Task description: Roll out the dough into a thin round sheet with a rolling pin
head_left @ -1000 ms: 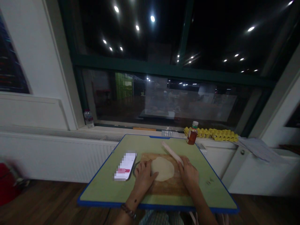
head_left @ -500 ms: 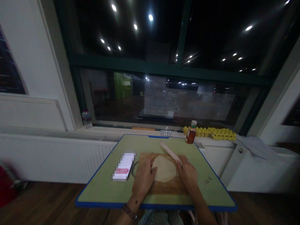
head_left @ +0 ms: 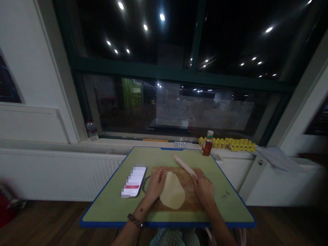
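Observation:
A flat, pale sheet of dough (head_left: 173, 193) lies on a wooden board (head_left: 191, 204). My left hand (head_left: 156, 182) is at its upper left edge, with thumb and fingers pinched on the rim of the dough. In my right hand (head_left: 203, 186) is the near end of a light rolling pin (head_left: 185, 165). The pin slants away up and to the left, over the board's far edge, apart from the dough. My right palm side is hidden.
The board lies on a green folding table (head_left: 102, 212) with a blue edge. A phone (head_left: 134, 181) with a lit screen lies left of the board. Behind the table, the sill bears a bottle of reddish-brown liquid (head_left: 207, 145), yellow egg trays (head_left: 230, 144) and a clear bottle (head_left: 92, 130).
The dough has turned and shifted left and toward me, drawn by my left hand, which now pinches its edge. My right hand still grips the rolling pin. The view has shifted slightly.

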`<action>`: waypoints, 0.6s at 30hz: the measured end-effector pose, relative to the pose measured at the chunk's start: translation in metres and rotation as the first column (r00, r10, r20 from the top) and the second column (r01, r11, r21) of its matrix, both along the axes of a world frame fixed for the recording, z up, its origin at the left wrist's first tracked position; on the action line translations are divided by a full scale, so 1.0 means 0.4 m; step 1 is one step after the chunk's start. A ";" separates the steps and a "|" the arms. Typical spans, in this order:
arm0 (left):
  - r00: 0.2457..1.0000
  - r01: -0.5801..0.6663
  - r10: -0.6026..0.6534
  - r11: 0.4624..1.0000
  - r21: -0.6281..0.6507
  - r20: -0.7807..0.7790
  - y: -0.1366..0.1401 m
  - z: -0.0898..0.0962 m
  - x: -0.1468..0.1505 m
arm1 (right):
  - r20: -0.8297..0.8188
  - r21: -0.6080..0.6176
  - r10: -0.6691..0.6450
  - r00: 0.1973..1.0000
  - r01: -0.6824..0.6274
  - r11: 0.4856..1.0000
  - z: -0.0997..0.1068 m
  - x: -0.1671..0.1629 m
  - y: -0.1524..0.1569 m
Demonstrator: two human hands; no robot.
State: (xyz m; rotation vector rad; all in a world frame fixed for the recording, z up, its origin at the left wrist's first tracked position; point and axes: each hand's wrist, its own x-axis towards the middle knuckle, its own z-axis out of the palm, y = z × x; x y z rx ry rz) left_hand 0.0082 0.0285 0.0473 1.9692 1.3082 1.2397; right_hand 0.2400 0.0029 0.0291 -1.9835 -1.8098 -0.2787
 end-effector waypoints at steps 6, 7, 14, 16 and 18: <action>0.976 0.080 -0.070 0.996 0.042 -0.204 0.036 -0.015 -0.012 | 0.033 -0.023 -0.019 0.999 0.020 1.000 0.014 -0.004 -0.007; 0.971 0.083 -0.071 0.996 0.040 -0.229 0.040 -0.022 -0.014 | 0.037 -0.031 -0.025 0.999 0.026 0.999 0.015 -0.004 -0.007; 0.962 0.047 -0.037 0.999 0.028 -0.272 0.040 -0.045 -0.017 | 0.034 -0.037 -0.010 0.999 0.011 0.999 0.017 -0.003 -0.007; 0.963 0.044 -0.035 0.999 0.028 -0.269 0.034 -0.042 -0.010 | 0.035 -0.030 -0.008 0.999 0.009 1.000 0.017 -0.002 -0.007; 0.962 0.041 -0.033 0.999 0.027 -0.269 0.027 -0.040 -0.002 | 0.037 -0.030 -0.005 0.999 0.006 1.000 0.016 -0.002 -0.006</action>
